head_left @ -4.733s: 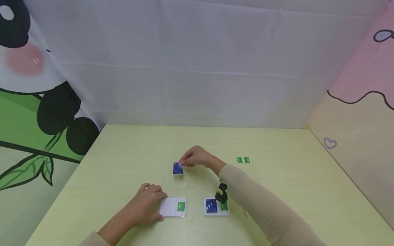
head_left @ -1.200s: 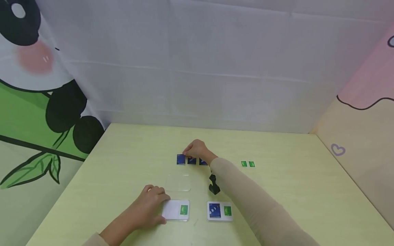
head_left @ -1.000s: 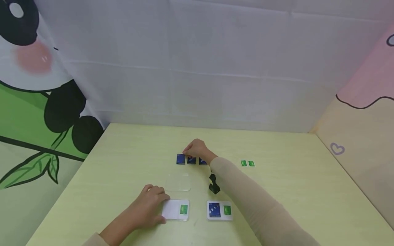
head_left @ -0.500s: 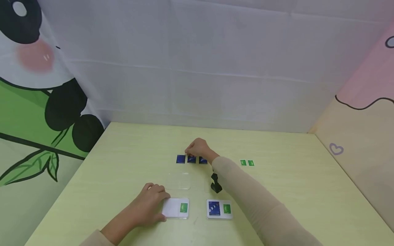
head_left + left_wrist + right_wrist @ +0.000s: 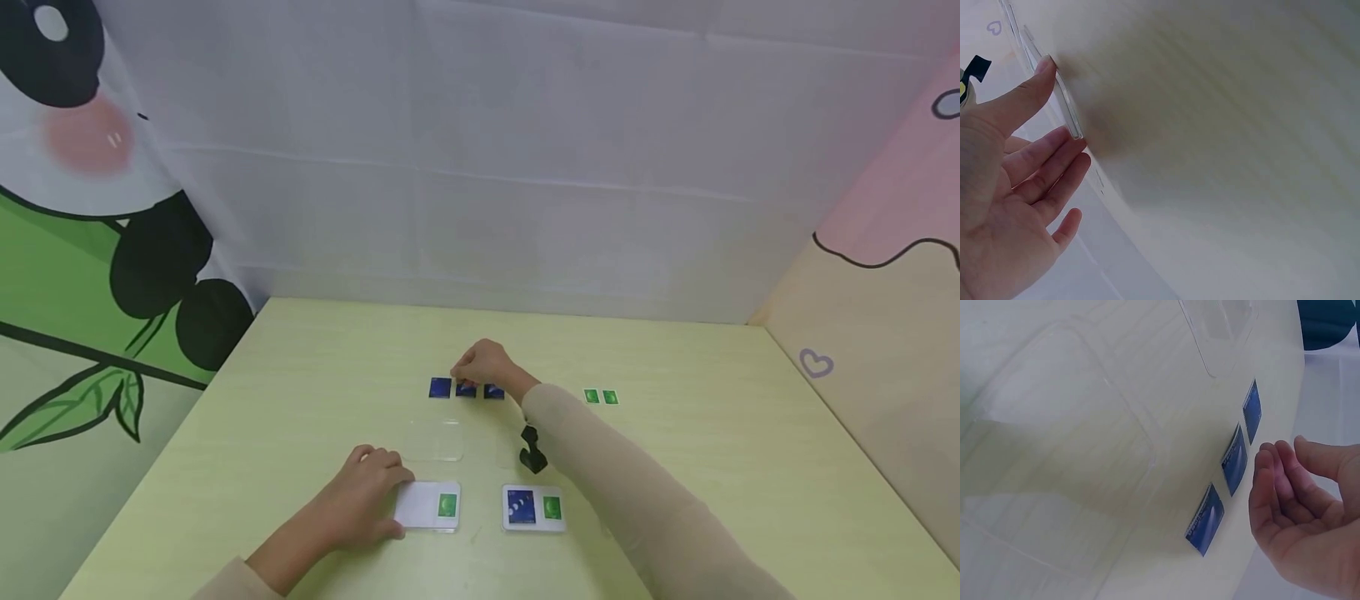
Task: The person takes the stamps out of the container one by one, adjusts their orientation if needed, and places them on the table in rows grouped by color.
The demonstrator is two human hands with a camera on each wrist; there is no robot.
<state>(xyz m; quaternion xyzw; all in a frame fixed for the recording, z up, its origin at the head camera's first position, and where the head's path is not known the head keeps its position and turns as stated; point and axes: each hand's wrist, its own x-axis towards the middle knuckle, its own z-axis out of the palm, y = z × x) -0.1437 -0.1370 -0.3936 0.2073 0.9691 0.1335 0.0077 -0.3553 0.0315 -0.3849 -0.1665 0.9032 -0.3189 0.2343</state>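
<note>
My left hand (image 5: pixel 363 500) grips the left end of a clear flat case (image 5: pixel 416 504) by its two long edges, thumb on one and fingertips on the other. Inside lies a white card with a small green stamp-like card (image 5: pixel 447 505) at its right. Farther off, my right hand (image 5: pixel 483 364) hovers behind a row of three small blue stamp-like cards, its fingers loosely curled with nothing between them. The left blue card (image 5: pixel 440 388) shows fully; the hand partly covers the middle one (image 5: pixel 467 392). In the right wrist view thumb and fingers stand apart, beside the middle blue card (image 5: pixel 1235 460).
A second clear case (image 5: pixel 540 525) with a blue moon-phase card and a green card lies right of the first. Behind the first lies a transparent cover (image 5: pixel 462 450). Two green cards (image 5: pixel 601 397) lie back right. A white curtain (image 5: pixel 480 208) closes the table's back.
The right hand, earlier pinching a blue card above the transparent cover, set it down at the row's left, let go and drew slightly right. The left hand has kept its grip.
</note>
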